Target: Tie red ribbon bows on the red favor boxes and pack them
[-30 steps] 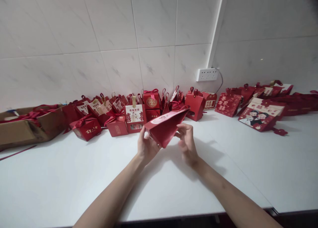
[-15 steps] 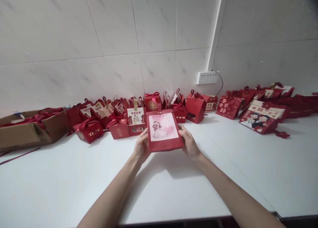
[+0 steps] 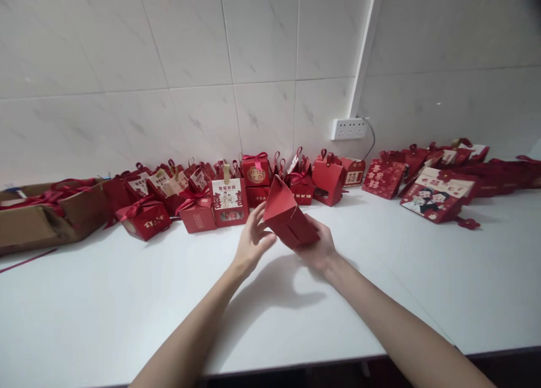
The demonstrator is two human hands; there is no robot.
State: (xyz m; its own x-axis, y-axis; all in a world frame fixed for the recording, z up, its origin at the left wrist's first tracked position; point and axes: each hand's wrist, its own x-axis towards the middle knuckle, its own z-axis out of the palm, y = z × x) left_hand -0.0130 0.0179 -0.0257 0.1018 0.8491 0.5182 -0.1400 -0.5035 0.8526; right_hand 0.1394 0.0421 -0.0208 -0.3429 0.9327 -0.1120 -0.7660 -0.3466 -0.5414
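Observation:
A red paper gift box (image 3: 286, 214) is held tilted above the white counter (image 3: 127, 298), its plain red sides toward me. My right hand (image 3: 320, 247) cups it from below, fingers wrapped round its lower end. My left hand (image 3: 252, 240) touches its left side with fingers stretched out along the paper. The picture on the box's face is turned out of sight.
A row of several small red gift boxes with ribbons (image 3: 228, 199) lines the tiled wall. A brown cardboard box (image 3: 46, 216) with red ribbons lies at the far left. Larger red bags (image 3: 437, 193) lie at the right, below a white wall socket (image 3: 349, 128).
The box has been turned: half a second ago its pictured face pointed at me, now plain red sides show. My left hand went from gripping its edge to lying flat against it.

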